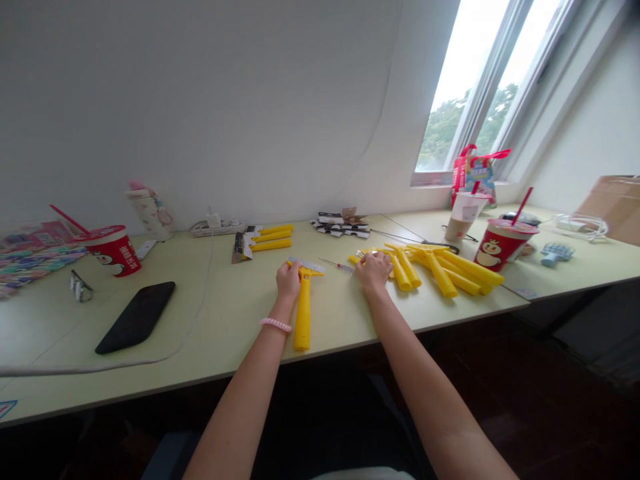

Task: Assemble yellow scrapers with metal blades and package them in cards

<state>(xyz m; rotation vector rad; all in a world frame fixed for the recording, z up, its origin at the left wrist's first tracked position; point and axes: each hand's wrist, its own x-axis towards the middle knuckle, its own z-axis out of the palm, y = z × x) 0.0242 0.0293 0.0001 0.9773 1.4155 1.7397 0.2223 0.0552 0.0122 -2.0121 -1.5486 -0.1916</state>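
A yellow scraper [303,307] lies in front of me, its handle pointing toward the table's near edge. My left hand [289,280] is closed on the scraper's head at its left side. Farther right, my right hand [374,270] rests with bent fingers at the left end of a pile of yellow scrapers [443,273]; what its fingertips touch is hidden. Between my hands lies a small screwdriver [343,267] with a clear handle, its tip pointing up and left.
Behind stand packaged yellow scrapers [273,238] and black-and-white cards [340,224]. On the left are a phone [136,317], a red cup [114,251], glasses [81,287] and a white cable [200,310]. Drinks, including a red cup [504,245], stand right of the pile.
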